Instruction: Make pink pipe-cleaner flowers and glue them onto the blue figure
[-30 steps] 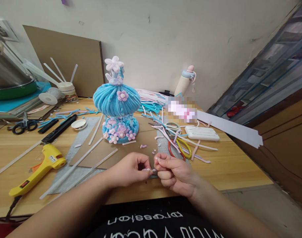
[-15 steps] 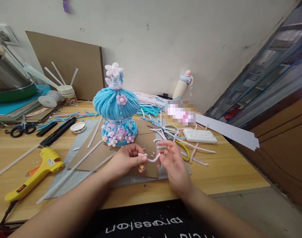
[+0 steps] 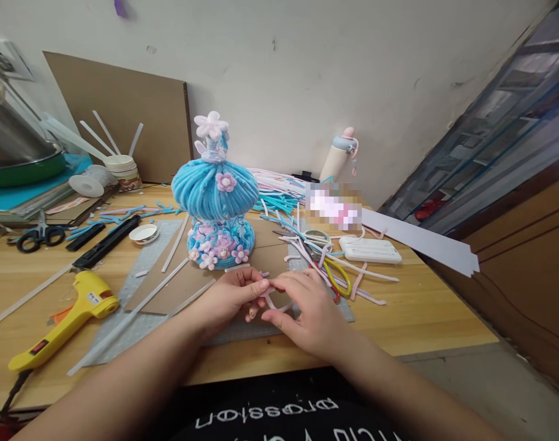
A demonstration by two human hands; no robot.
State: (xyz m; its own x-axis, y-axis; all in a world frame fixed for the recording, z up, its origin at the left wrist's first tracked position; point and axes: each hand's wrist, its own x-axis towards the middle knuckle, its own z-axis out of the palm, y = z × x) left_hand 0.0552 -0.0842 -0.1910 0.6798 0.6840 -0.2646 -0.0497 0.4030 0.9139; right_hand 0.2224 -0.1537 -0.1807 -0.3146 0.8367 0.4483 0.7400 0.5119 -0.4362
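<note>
My left hand (image 3: pixel 237 297) pinches a pale pink pipe cleaner (image 3: pixel 270 301) between thumb and fingers. Its free length curves into a small loop towards my right hand (image 3: pixel 309 303), whose fingers curl over the strand, with the fingertips close to my left thumb. The far end is partly hidden by the right fingers. Just behind the hands stands a blue fuzzy pipe cleaner ornament (image 3: pixel 215 191), upright, with a pleated round top, pink flowers around its base and a pale flower (image 3: pixel 211 125) at its tip.
Cardboard (image 3: pixel 169 288) lies on a grey cutting mat (image 3: pixel 105 343). On the left are a yellow glue gun (image 3: pixel 84 306), black-handled scissors (image 3: pixel 41 234) and a black utility knife (image 3: pixel 109 242). Yellow-handled scissors (image 3: pixel 338 278), loose pipe cleaners (image 3: pixel 279 202) and a white power strip-like box (image 3: pixel 370 250) lie right.
My right hand has moved left and inward to my left fingers. The pale pink pipe cleaner, earlier stretched in a shallow curve, now bends into a loop.
</note>
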